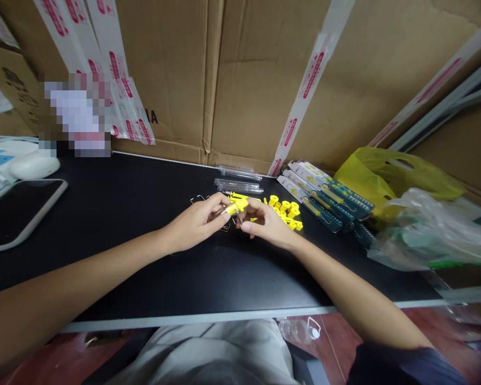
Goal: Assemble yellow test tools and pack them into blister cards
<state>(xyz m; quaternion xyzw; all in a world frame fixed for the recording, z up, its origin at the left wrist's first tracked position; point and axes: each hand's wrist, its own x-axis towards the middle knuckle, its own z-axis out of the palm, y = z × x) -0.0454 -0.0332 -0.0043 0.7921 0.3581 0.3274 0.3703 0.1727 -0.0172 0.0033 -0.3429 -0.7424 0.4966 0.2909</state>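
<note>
In the head view my left hand (196,222) pinches a small tube-like part with a yellow plastic end piece (239,205) between thumb and fingers. My right hand (269,224) meets it from the other side, its fingers curled at the yellow end around a thin metal piece (238,217). Both hands are just above the black table. Bent metal wires (200,198) lie behind and beneath the left hand, partly covered by it. Loose yellow plastic pieces (292,211) are heaped just beyond my right hand. Long yellow strips (246,197) lie behind the fingers.
Clear plastic tubes (240,185) lie at the table's back, before a cardboard wall (172,80). Printed packages (324,195) are stacked at right, next to a yellow bag (364,171) and a clear bag (420,230). A phone (22,214) and a white mouse (36,163) are at left.
</note>
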